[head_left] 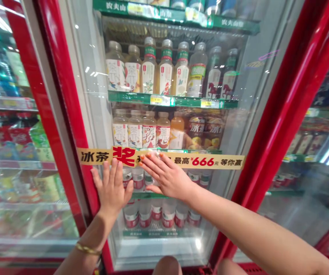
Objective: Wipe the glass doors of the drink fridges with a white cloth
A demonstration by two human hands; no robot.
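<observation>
A yellow sticker strip [227, 162] with black and red characters runs across the glass door [153, 250] of a red-framed drinks fridge. My left hand [111, 187] lies flat near the strip's left part, fingers spread, the fingertips at its lower edge. Over the strip's middle, my right hand [167, 173] rests with its fingers stretched out to the upper left, covering some of the characters. Neither hand grips anything. A gold bracelet [87, 249] circles my left wrist.
Behind the glass, bottled drinks [164, 72] stand on green-edged shelves [136, 97]. Red frame posts [273, 99] flank the door. Another shelf of packaged drinks [24, 133] is at the left, and a further fridge [302, 160] at the right. My knees [167, 266] show at the bottom.
</observation>
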